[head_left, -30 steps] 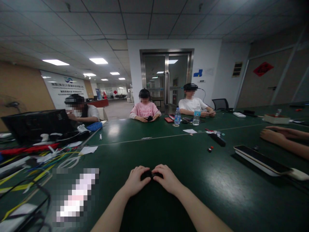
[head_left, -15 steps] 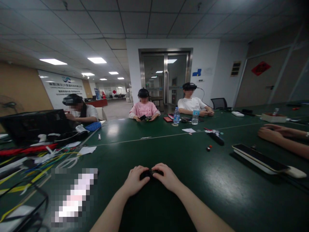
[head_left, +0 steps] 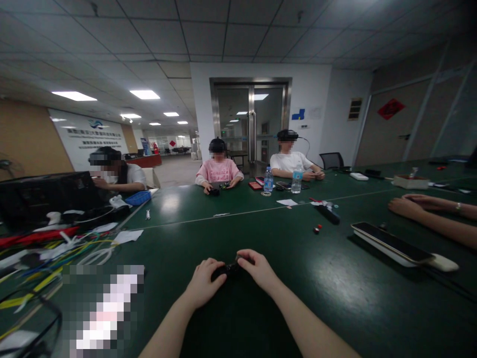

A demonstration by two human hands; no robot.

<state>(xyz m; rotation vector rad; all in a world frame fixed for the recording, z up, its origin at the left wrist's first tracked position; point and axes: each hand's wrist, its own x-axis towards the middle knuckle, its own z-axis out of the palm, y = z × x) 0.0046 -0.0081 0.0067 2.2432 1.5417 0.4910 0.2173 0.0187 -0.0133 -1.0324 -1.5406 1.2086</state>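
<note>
A small black object (head_left: pixel 230 269) lies low over the green table in front of me; its exact kind is too dark to tell. My left hand (head_left: pixel 205 282) is closed around its left end, thumb on the near side and fingers on the far side. At its right end, my right hand (head_left: pixel 258 268) pinches with thumb and index finger at a small upright bit (head_left: pixel 236 259), which is too small and dim to name. Both forearms reach in from the bottom edge.
A pixelated bright slab (head_left: pixel 108 311) and tangled cables (head_left: pixel 40 271) lie left. Rightward are a phone (head_left: pixel 395 243) on a white stand, a small red-and-black piece (head_left: pixel 316 230) and another person's hands (head_left: pixel 406 206). Bottles (head_left: pixel 268 180) stand farther back, before seated people.
My right fingers have risen from around the black object's right end into a pinch above it. The left hand keeps its hold. The view has shifted slightly, moving the scene left.
</note>
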